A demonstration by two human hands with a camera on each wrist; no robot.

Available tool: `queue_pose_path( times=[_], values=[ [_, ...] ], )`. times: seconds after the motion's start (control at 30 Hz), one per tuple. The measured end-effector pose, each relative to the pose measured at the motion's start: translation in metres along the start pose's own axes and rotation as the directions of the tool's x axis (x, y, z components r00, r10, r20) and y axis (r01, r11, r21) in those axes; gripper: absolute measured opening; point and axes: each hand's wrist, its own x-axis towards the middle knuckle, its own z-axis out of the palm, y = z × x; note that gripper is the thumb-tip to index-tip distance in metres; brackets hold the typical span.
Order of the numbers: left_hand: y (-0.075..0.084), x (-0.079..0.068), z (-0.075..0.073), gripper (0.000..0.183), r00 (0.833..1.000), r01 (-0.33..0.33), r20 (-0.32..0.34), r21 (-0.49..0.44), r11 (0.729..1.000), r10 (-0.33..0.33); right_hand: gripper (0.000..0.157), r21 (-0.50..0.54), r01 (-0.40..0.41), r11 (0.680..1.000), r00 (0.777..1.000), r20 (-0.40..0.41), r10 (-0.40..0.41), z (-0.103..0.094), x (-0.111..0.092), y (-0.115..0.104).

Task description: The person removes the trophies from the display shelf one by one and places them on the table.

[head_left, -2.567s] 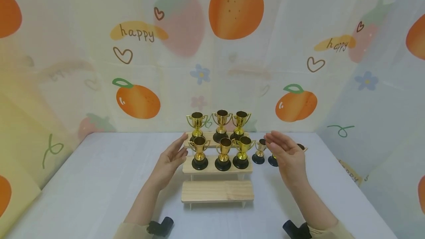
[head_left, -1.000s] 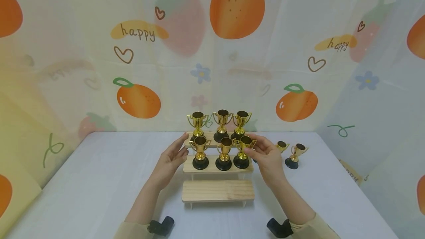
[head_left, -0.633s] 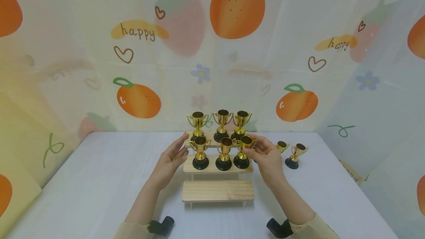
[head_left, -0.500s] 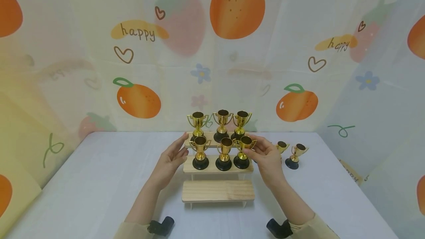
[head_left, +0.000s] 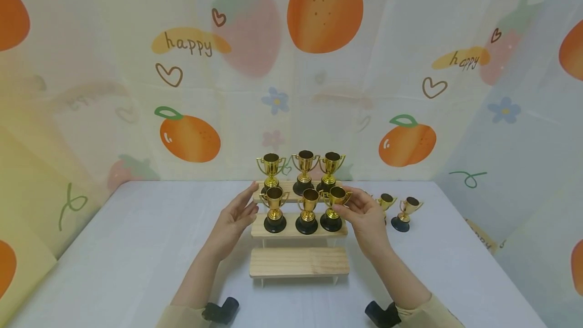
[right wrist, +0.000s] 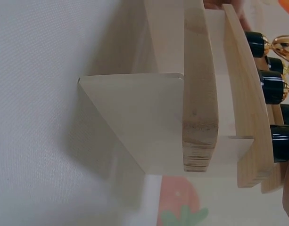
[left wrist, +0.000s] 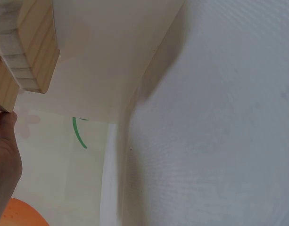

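Note:
Small gold trophies on black bases stand upright on a tiered wooden stand (head_left: 298,262), three on each of the top and middle shelves. My right hand (head_left: 368,216) pinches the right-hand trophy (head_left: 336,197) of the middle shelf, thumb in front of the cup and fingers behind. Beside it are the middle trophy (head_left: 308,201) and the left trophy (head_left: 274,201). My left hand (head_left: 233,221), fingers extended, is at the stand's left end. In the left wrist view, a fingertip of that hand (left wrist: 6,160) touches a shelf end (left wrist: 5,89). The right wrist view cuts off the right hand's fingers.
Loose trophies stand on the white table (head_left: 114,257) to the right, a tilted-looking one (head_left: 402,219) farthest out; others are partly hidden behind my right hand. The lowest shelf is bare wood. A fruit-patterned cloth (head_left: 255,125) hangs close behind the stand.
Since the earliest frame my right hand has moved left from beside the loose trophies and taken hold of the middle shelf's right trophy. Over the last second it barely moves; the left hand stays put.

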Motion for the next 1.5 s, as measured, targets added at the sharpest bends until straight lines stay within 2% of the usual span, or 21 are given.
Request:
queue_pose_path(
  times=[0.77,1.27,1.5],
  values=[
    [0.001,0.0,0.0,0.069,1.0,-0.011,-0.001,-0.012,1.0,0.011,0.037,-0.024,0.015,1.0,1.0,-0.016,-0.016,-0.002,-0.002,-0.003],
    [0.001,0.0,0.0,0.068,1.0,0.005,-0.012,-0.008,1.0,-0.005,0.039,-0.013,0.018,1.0,1.0,-0.018,-0.018,-0.01,-0.006,-0.004],
    [0.0,0.0,0.0,0.069,1.0,-0.002,-0.006,-0.015,1.0,0.002,0.042,0.033,0.059,0.998,0.998,-0.027,-0.058,-0.016,-0.008,-0.003]
  ],
)
